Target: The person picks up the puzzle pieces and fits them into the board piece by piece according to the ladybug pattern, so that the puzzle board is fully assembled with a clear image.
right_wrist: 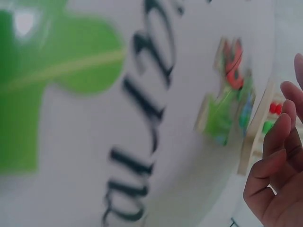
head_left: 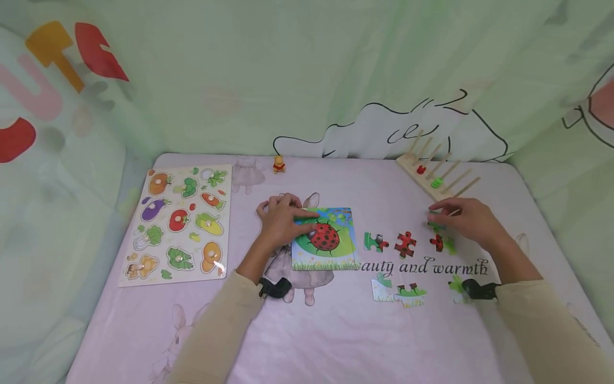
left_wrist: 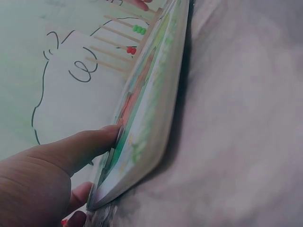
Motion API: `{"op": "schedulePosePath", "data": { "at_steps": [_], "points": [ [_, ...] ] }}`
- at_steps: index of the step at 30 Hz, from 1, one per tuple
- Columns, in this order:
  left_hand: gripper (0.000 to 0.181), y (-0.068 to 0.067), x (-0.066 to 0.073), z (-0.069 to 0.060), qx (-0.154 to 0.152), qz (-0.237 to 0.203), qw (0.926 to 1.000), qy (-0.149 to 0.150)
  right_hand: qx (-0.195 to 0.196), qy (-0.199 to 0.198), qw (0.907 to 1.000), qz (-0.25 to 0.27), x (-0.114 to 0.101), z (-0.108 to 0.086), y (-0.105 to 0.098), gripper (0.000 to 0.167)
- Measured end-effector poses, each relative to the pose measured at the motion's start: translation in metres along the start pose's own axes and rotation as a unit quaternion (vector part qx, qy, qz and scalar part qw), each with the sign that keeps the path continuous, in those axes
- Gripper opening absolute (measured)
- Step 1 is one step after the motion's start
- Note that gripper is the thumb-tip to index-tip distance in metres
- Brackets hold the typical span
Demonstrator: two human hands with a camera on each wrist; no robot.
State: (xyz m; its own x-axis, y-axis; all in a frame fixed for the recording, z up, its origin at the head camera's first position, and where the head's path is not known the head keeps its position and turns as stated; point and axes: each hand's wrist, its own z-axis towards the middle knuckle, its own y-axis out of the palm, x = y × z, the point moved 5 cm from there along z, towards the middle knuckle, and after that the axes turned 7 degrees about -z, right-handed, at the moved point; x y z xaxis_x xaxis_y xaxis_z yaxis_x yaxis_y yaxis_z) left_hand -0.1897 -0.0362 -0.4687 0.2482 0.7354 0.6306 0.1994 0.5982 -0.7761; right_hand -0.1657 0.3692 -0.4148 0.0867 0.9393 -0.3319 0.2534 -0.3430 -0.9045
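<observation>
Head view: bearing on the ladybug board (head_left: 326,241) with extended thumb and forefinger of the left hand (head_left: 282,222), likely to keep it from sliding. Holding the right hand (head_left: 467,216), fingers bent, over a blue-green piece (head_left: 435,225); cannot tell whether pinched or merely touched. Farther out, spread right of the board, probably for short reach: loose pieces (head_left: 405,244). Beyond these, a peg rack (head_left: 425,180). Clear only from the left wrist: the board's thickness; from the right wrist: pale side edges on pieces.

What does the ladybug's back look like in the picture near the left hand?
The ladybug's back is red with black spots, clearest in the head view.
</observation>
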Motion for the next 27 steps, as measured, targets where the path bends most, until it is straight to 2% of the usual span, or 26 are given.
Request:
{"op": "schedulePosePath", "data": {
  "at_steps": [12, 27],
  "points": [
    [0.032, 0.002, -0.002, 0.001, 0.003, -0.006, 1.0, 0.003, -0.011, 0.028, 0.9995, -0.001, 0.031, 0.002, 0.006, 0.065],
    [0.032, 0.0, 0.0, 0.0, 0.001, -0.014, 0.9999, -0.002, -0.012, 0.039, 0.9991, 0.01, 0.039, 0.005, 0.01, 0.061]
  ]
}}
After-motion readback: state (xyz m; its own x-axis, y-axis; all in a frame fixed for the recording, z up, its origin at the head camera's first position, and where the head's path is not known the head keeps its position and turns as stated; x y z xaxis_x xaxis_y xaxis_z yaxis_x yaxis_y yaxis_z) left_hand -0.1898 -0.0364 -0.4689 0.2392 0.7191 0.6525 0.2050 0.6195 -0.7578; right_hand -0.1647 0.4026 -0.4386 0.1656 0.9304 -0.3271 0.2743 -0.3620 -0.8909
